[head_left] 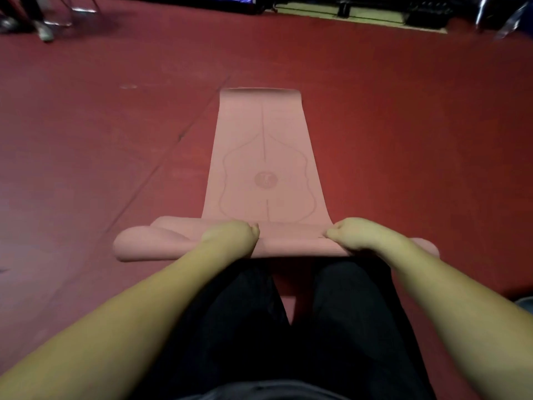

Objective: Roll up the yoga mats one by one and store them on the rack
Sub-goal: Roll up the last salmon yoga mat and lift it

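Observation:
A pink yoga mat [264,157] lies on the red floor, stretching away from me, with faint line markings and a round logo. Its near end is wound into a thick roll [150,241] lying crosswise in front of my knees. My left hand [230,236] grips the roll left of its middle, fingers curled over the top. My right hand [357,233] grips the roll right of the middle in the same way. The mat's far end curls up slightly.
Red floor [86,140] surrounds the mat on all sides. Chair legs and someone's feet [43,27] are at the far left. Dark equipment and a pale platform [360,15] line the far edge. My legs in black trousers [288,327] are below the roll.

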Tool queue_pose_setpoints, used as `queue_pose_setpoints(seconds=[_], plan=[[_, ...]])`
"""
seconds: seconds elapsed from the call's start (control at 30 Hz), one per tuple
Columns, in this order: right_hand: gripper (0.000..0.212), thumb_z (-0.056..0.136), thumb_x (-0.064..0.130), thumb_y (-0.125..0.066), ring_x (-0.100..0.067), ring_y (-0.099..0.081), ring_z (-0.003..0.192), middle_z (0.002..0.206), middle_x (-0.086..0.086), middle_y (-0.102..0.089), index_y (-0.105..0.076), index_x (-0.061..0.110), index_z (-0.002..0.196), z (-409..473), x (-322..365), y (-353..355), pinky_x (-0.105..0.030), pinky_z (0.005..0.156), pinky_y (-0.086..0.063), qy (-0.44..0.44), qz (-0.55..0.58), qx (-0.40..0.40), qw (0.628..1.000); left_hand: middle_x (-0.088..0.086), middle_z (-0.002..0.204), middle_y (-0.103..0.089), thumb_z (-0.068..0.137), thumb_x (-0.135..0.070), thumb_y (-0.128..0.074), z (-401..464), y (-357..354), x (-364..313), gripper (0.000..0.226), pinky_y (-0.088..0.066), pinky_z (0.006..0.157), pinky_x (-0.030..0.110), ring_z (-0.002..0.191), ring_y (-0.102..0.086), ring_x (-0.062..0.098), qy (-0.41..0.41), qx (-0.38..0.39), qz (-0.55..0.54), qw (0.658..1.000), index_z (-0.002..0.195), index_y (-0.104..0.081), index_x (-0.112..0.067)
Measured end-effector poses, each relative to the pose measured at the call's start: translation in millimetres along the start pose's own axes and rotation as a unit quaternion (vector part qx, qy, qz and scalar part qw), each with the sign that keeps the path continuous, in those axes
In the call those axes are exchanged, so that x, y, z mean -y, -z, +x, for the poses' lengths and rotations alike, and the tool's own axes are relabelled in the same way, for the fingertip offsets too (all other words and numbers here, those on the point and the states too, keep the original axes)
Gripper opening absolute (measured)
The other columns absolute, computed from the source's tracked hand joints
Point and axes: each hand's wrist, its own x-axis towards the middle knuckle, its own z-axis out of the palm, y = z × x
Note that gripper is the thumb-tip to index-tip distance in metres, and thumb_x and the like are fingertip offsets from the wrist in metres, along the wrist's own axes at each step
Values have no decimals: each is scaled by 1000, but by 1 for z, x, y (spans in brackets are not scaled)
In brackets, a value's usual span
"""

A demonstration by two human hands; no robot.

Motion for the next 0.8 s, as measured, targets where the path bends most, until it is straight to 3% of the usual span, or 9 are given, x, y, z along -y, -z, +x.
queue_pose_setpoints(seconds=[0.03,0.1,0.23,0.27,0.33,0.43,0.63,0.7,0.8], plan=[[60,95,57,-42,-31,-56,119,134,-12,-59,-63,13,130,2,1,-4,-36,102,-43,-4,-1,-3,1000,12,145,-47,101,-20,-31,1,-6,-1,51,-43,103,49,127,-49,34,0,16,11,1000,153,-29,-22],[56,93,57,-44,-31,-57,116,130,-12,-62,-66,16,125,4,3,-11,-38,101,-45,-10,-7,-21,1000,12,142,-51,104,-25,-26,3,-17,-1,45,-44,102,47,125,-52,33,18,-6,-11,1000,146,-42,-20],[35,92,49,-43,-30,-60,99,102,-10,-67,-66,23,88,7,7,-21,-39,89,-51,-2,-15,-63,998,9,124,-63,106,-30,-21,5,-32,-1,48,-40,77,36,111,-60,32,15,-83,32,996,131,-59,-16],[34,92,48,-43,-30,-60,96,100,-9,-67,-65,23,87,7,7,-22,-38,87,-51,-1,-19,-65,998,9,122,-64,106,-30,-22,4,-33,-1,47,-40,76,35,110,-60,32,15,-93,39,995,128,-61,-15],[37,92,51,-42,-30,-59,96,104,-8,-66,-68,25,98,11,8,-21,-39,87,-51,-1,-33,-69,997,10,119,-64,105,-34,-25,6,-32,1,49,-41,76,35,110,-58,31,24,-130,34,991,118,-67,-12],[30,90,53,-44,-28,-59,97,107,-4,-67,-65,32,94,18,7,-17,-38,87,-51,10,-31,-71,997,12,116,-65,103,-36,-28,12,-27,5,49,-43,80,34,105,-60,32,28,-142,-11,989,110,-70,-12],[42,90,52,-46,-30,-59,99,112,-7,-67,-71,23,106,32,10,-10,-35,82,-48,1,-55,-48,997,12,108,-67,103,-40,-34,12,-18,17,43,-46,79,36,100,-61,34,-9,-173,-105,979,100,-68,-14],[44,90,51,-46,-31,-59,101,116,-8,-66,-71,21,110,35,10,-10,-35,83,-48,0,-61,-44,997,11,101,-67,102,-38,-37,3,-23,24,42,-47,78,38,96,-61,34,-30,-214,-75,973,95,-70,-13],[48,90,54,-46,-31,-59,106,120,-9,-65,-71,20,113,40,9,-10,-36,86,-48,-2,-55,-42,998,8,73,-65,91,-36,-40,-13,-39,55,43,-45,62,38,73,-60,33,-27,-302,5,953,71,-70,-13]])
